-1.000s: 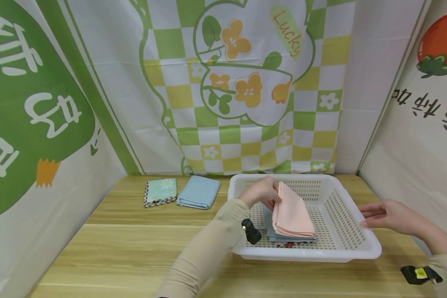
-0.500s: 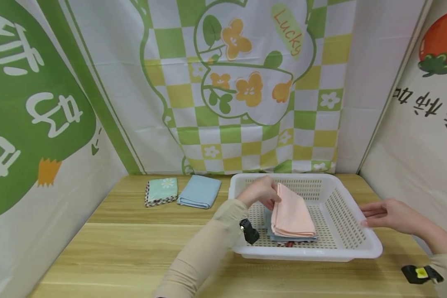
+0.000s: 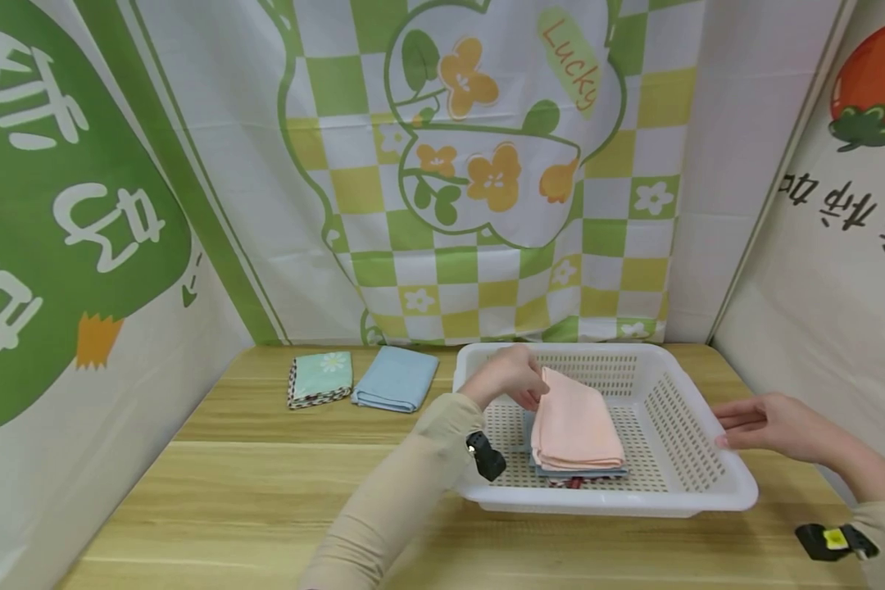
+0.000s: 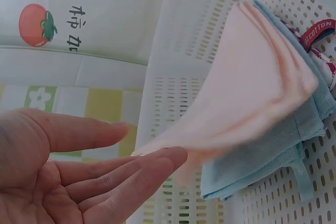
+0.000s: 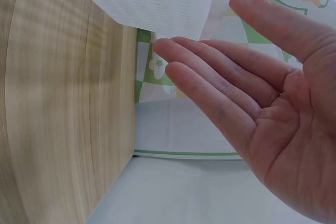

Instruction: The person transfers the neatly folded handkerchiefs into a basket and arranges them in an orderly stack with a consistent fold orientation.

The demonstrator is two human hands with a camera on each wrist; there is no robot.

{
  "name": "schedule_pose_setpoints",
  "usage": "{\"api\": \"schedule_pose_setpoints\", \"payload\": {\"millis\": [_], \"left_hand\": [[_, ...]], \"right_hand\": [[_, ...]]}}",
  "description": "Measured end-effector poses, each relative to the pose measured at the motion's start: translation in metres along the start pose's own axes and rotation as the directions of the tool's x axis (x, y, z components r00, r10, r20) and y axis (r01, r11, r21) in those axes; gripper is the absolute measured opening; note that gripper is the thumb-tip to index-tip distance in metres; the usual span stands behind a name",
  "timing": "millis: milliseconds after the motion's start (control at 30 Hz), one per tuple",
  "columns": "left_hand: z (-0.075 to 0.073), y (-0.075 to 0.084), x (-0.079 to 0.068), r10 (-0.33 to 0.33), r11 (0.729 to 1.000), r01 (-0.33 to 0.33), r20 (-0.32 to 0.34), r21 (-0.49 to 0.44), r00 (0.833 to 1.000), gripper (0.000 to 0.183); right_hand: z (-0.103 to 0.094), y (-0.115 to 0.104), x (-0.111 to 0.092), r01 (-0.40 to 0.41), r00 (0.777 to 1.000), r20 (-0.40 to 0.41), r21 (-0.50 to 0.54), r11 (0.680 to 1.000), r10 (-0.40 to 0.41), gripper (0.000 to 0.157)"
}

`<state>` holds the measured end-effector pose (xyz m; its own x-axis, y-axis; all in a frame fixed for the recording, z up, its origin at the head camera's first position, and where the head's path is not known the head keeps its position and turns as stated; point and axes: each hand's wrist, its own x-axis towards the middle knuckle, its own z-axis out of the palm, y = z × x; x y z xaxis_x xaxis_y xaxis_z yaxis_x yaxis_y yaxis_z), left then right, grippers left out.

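In the head view a folded pink towel (image 3: 577, 422) lies on a folded blue towel (image 4: 262, 153) inside a white plastic basket (image 3: 597, 500). My left hand (image 3: 512, 375) is at the pink towel's far left corner. The left wrist view shows its thumb and fingers apart and extended, the raised corner lying against the fingertips. A red label (image 4: 317, 31) and patterned cloth peek from under the stack. At the basket's right side, my right hand (image 3: 778, 426) touches the rim with the thumb, its straight fingers along the outer wall.
Left of the basket, on the wooden table (image 3: 265, 508), lie a folded light blue towel (image 3: 396, 379) and a smaller green towel (image 3: 320, 379) with a daisy and checked edge. Printed curtains (image 3: 324, 270) enclose the back and sides.
My left hand has moved slightly left and up, its fingers coming away from the pink towel, whose corner has sunk and shifted left. The right hand and the basket have stayed put.
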<state>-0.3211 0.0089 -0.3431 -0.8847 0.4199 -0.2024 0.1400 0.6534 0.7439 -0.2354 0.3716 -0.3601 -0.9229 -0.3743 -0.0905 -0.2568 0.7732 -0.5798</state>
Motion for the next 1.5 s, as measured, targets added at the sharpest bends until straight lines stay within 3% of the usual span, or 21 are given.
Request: {"api": "schedule_pose_setpoints", "payload": {"millis": [200,433,767,1233,1500], "left_hand": [[-0.005,-0.002,-0.004,0.014,0.999,-0.015,-0.025,-0.045,1.000,0.016],[-0.017,-0.008,-0.009,0.075,0.996,-0.080,-0.116,-0.036,0.990,0.014],[-0.032,-0.019,-0.017,0.060,0.979,-0.094,-0.183,-0.180,0.981,0.014],[-0.051,-0.029,-0.031,0.070,0.959,-0.135,-0.257,-0.247,0.964,0.016],[-0.059,-0.041,-0.036,0.045,0.958,-0.136,-0.337,-0.253,0.940,0.018]], "right_hand": [[0.000,-0.001,0.000,-0.002,1.000,0.003,-0.007,1.000,0.002,0.055],[0.000,-0.001,0.001,0.009,1.000,0.002,-0.009,1.000,-0.009,0.054],[0.000,0.000,0.000,0.004,1.000,0.008,-0.008,1.000,-0.004,0.055],[0.000,0.000,0.001,0.012,1.000,0.009,-0.016,1.000,-0.012,0.054],[0.000,0.001,0.001,0.018,1.000,0.002,-0.030,0.999,-0.018,0.053]]}}
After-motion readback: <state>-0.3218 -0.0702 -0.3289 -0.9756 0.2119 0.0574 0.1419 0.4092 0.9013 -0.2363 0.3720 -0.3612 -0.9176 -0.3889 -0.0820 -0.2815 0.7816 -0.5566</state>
